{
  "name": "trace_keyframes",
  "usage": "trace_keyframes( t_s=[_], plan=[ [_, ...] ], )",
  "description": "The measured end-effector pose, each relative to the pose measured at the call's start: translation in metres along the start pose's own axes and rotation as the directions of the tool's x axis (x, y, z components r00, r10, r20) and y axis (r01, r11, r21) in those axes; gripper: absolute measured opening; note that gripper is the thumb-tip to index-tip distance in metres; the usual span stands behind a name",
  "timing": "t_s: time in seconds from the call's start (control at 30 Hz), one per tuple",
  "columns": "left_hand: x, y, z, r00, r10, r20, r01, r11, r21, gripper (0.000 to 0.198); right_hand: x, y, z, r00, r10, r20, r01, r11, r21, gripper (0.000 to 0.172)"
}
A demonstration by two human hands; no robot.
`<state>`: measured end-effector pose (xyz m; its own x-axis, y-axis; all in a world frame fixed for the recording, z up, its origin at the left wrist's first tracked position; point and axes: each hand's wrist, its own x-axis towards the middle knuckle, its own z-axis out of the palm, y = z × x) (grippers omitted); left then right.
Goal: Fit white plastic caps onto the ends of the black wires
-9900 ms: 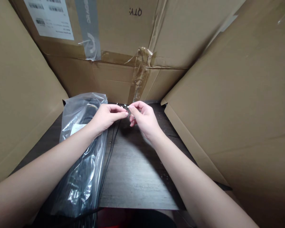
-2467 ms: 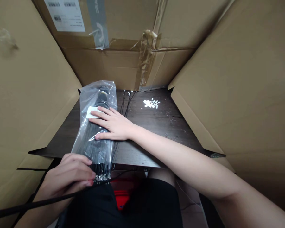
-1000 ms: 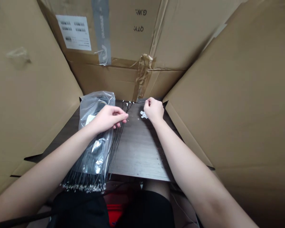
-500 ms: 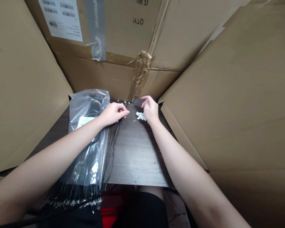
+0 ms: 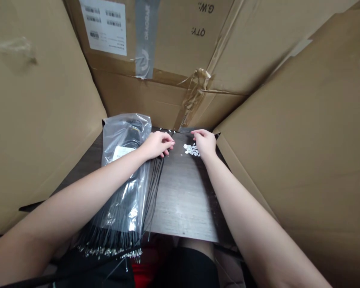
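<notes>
Head view: both hands work near the middle of the frame, above a dark worktop [image 5: 183, 200]. The left hand [image 5: 157, 145] has thumb and forefinger drawn together; a dark point at the tips may be a wire end, too small to confirm. The right hand [image 5: 206, 144] is half curled over the right edge of a heap of white pieces [image 5: 191, 150]; its grip, and any contact with the heap, cannot be determined.

Loose black wires [image 5: 157, 180] run downward from beneath the left hand, beside a clear plastic bag [image 5: 112, 130] at centre left. The bag holds a dense bundle whose metal tips [image 5: 108, 253] project at the lower left.

Handling assessment: the white pieces are judged very light, stiff and easily flicked away; they are best taken singly, by the sides, with fingertips. The wires appear thin, limp and somewhat springy; hold close behind the end to prevent bending. The metal tips are probably easily deformed and should not be squeezed. The bag film looks slippery, so the bundle within offers the firmer hold.
</notes>
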<state>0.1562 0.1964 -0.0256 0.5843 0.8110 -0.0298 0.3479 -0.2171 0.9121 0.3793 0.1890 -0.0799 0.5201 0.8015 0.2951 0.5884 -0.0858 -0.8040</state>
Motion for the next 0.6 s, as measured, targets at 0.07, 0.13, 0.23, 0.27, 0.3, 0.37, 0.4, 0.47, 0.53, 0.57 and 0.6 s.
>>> trace_keyframes(
  t_s=[0.07, 0.13, 0.23, 0.27, 0.3, 0.37, 0.4, 0.47, 0.53, 0.57, 0.6],
  plan=[
    [0.001, -0.001, 0.001, 1.0, -0.021, -0.013, 0.021, 1.0, -0.018, 0.011, -0.005, -0.006, -0.001, 0.998, 0.031, 0.056, -0.034, 0.998, 0.052, 0.034],
    [0.001, -0.001, 0.001, 0.999, -0.037, -0.02, 0.037, 0.999, -0.024, 0.011, -0.009, -0.013, -0.004, 0.986, -0.006, 0.164, -0.003, 0.999, 0.053, 0.03],
    [0.001, 0.001, 0.001, 0.998, -0.052, -0.025, 0.051, 0.998, -0.036, 0.01, -0.013, -0.022, -0.014, 0.929, -0.092, 0.357, 0.117, 0.992, -0.048, 0.026],
    [0.001, 0.002, 0.001, 0.998, -0.061, -0.027, 0.06, 0.997, -0.042, 0.01, -0.014, -0.024, -0.018, 0.909, -0.128, 0.396, 0.171, 0.982, -0.075, 0.025],
    [0.001, 0.003, 0.001, 0.997, -0.069, -0.029, 0.068, 0.997, -0.047, 0.01, -0.014, -0.027, -0.021, 0.893, -0.164, 0.419, 0.225, 0.969, -0.101, 0.026],
    [0.0, 0.004, 0.0, 0.997, -0.077, -0.026, 0.075, 0.996, -0.052, 0.01, -0.014, -0.03, -0.027, 0.864, -0.201, 0.463, 0.305, 0.938, -0.162, 0.025],
    [0.0, 0.004, 0.0, 0.997, -0.075, -0.022, 0.074, 0.996, -0.05, 0.01, -0.013, -0.032, -0.029, 0.854, -0.209, 0.477, 0.333, 0.923, -0.191, 0.022],
    [0.0, 0.003, 0.0, 0.998, -0.068, -0.012, 0.067, 0.997, -0.039, 0.01, -0.013, -0.035, -0.031, 0.849, -0.201, 0.49, 0.359, 0.898, -0.255, 0.018],
    [0.0, 0.002, 0.0, 0.998, -0.059, -0.006, 0.059, 0.998, -0.023, 0.01, -0.015, -0.038, -0.03, 0.858, -0.177, 0.482, 0.359, 0.878, -0.318, 0.015],
    [0.0, 0.001, 0.0, 0.999, -0.054, -0.005, 0.054, 0.998, -0.014, 0.01, -0.016, -0.04, -0.029, 0.863, -0.165, 0.478, 0.356, 0.869, -0.343, 0.014],
    [0.0, 0.001, 0.0, 0.999, -0.05, -0.003, 0.05, 0.999, -0.006, 0.01, -0.017, -0.041, -0.027, 0.866, -0.158, 0.474, 0.355, 0.862, -0.363, 0.013]
  ],
)
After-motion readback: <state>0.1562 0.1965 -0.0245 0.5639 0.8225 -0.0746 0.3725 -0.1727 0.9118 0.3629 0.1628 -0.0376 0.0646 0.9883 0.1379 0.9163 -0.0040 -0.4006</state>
